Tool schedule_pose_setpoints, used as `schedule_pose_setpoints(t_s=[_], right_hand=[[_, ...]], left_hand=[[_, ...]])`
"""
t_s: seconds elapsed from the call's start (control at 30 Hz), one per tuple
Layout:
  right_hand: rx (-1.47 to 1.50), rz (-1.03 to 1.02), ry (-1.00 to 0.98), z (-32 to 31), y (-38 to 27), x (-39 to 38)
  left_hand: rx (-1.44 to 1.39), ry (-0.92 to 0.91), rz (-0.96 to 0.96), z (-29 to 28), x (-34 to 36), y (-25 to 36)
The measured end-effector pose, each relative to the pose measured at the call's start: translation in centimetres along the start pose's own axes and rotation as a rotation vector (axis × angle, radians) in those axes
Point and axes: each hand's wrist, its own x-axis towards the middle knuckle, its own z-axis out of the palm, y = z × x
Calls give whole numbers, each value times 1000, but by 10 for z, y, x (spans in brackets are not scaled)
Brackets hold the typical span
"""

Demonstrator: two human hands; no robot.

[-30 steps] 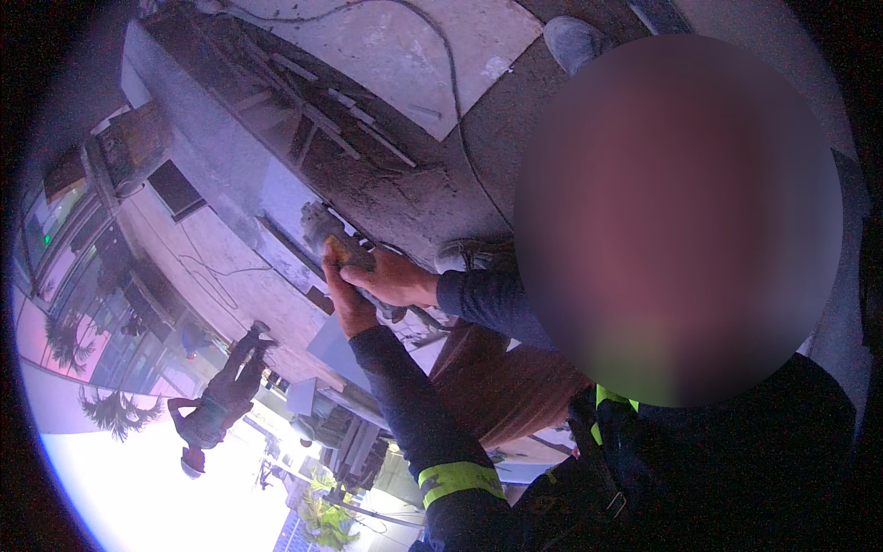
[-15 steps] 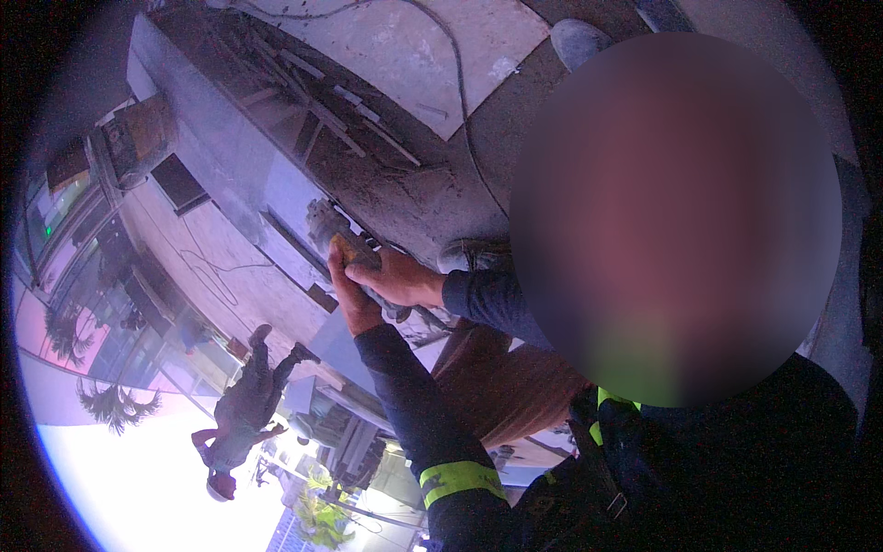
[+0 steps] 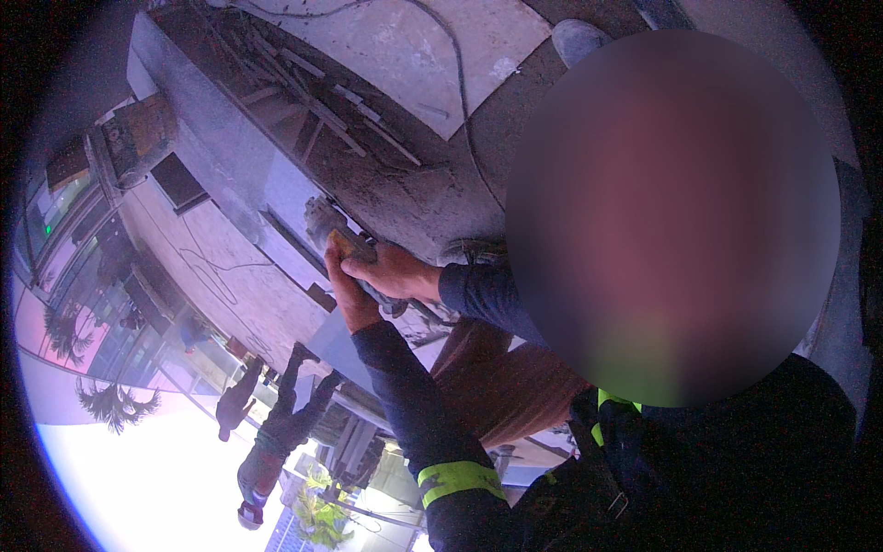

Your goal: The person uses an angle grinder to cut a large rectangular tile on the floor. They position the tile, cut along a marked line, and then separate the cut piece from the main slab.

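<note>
Both of my hands grip a dusty grey handheld power tool with a yellowish part, which looks like an angle grinder [image 3: 324,224]. My left hand [image 3: 353,299] is closed round its side. My right hand [image 3: 403,275] wraps over the body just beside it, thumb laid along the tool. The tool's front end is at the edge of a long pale slab [image 3: 235,152]. Its working face is hidden, so I cannot tell whether it touches the slab.
Loose strips [image 3: 313,101] lie by a pale sheet [image 3: 432,55]. A dark cable [image 3: 463,101] crosses the sheet and ground. A dark flat block [image 3: 178,182] rests on the slab's far side. Another person [image 3: 276,432] stands in the background. A large blurred patch covers the right.
My hands and the angle grinder hold nearly the same place. The person in the background has shifted to the right and lower in the picture, and a second person shows beside them.
</note>
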Motion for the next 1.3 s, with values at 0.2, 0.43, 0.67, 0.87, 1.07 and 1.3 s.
schedule_pose_setpoints(t_s=[0.2,0.43,0.67,0.87,1.07,1.3], right_hand=[[11,0,-17,-2,-2,-3],[17,5,-26,-4,-3,-8],[22,0,-21,-4,-2,-5],[20,4,-27,-3,-1,-4],[19,12,-37,-4,-1,-8],[22,16,-41,-6,-2,-8]], left_hand=[[-62,-18,19,0,-1,-1],[-56,-10,9,-7,1,-6],[-51,-48,26,-3,-2,-5],[-11,-46,19,-6,1,-6],[-37,-66,-12,-10,-1,-10],[-52,-86,-39,-12,2,-11]])
